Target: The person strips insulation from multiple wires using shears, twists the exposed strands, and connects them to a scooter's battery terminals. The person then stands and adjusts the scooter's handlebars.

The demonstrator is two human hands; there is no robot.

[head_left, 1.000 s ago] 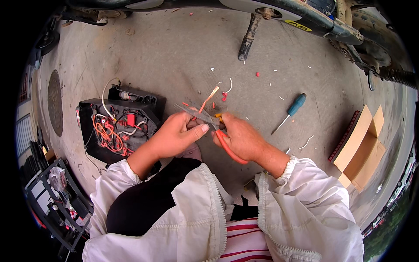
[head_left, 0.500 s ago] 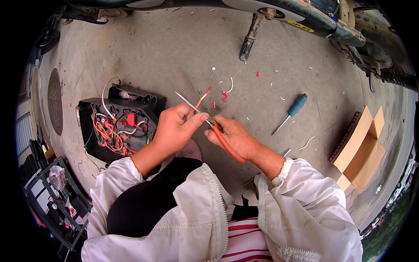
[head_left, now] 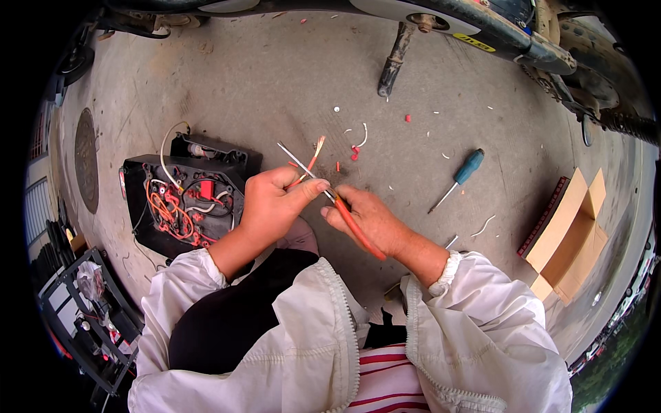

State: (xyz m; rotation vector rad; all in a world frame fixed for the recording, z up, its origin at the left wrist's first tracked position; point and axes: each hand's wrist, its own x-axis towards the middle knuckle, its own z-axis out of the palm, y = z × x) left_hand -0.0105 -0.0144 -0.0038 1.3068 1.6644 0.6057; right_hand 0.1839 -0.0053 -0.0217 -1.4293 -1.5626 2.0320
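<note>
My left hand [head_left: 272, 199] is closed, its thumb and forefinger pinching an orange wire [head_left: 312, 165]. The bare copper strands [head_left: 321, 143] at the wire's upper end are slightly spread. My right hand [head_left: 365, 217] is wrapped round an orange-handled hand tool [head_left: 357, 230], possibly pliers or a cutter. The tool's head is partly hidden by my fingers near the left thumb. In line with the tool, a thin silvery length [head_left: 292, 157] crosses the orange wire; I cannot tell whether it is a blade or another wire.
A black box [head_left: 148, 227] with orange, red and white wires lies at left. A blue-handled screwdriver [head_left: 469, 167] and wire scraps [head_left: 365, 134] lie on the concrete. An open cardboard box [head_left: 568, 248] stands at right. The vehicle's stand [head_left: 394, 62] reaches down at the far side.
The orange wire's bare end has swung left and more upright, and its copper strands look more spread. Both hands keep nearly the same place and grip.
</note>
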